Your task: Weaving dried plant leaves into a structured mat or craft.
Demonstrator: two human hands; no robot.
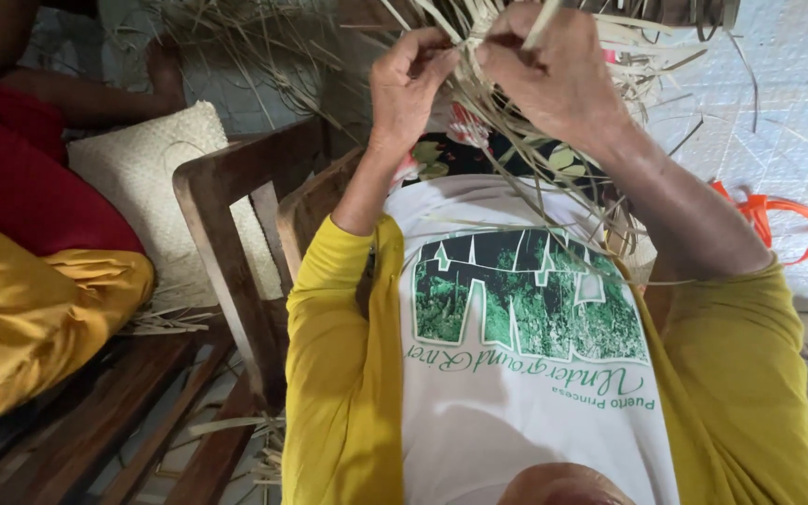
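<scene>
My left hand (411,79) and my right hand (558,70) are raised in front of me, both pinching pale dried leaf strips (507,131) of a half-woven piece at the top of the view. The left fingers pinch a strip near the weave's edge. The right hand closes over the bundle, with loose strips trailing down past my forearm onto my white and yellow shirt. The woven part is mostly hidden behind my hands.
A wooden chair (236,243) stands at my left with a finished woven mat (156,159) leaning on it. Another person in red and yellow clothes (21,281) sits at far left. Orange scissors (778,220) lie on the white floor at right. Loose strips (245,37) are scattered behind.
</scene>
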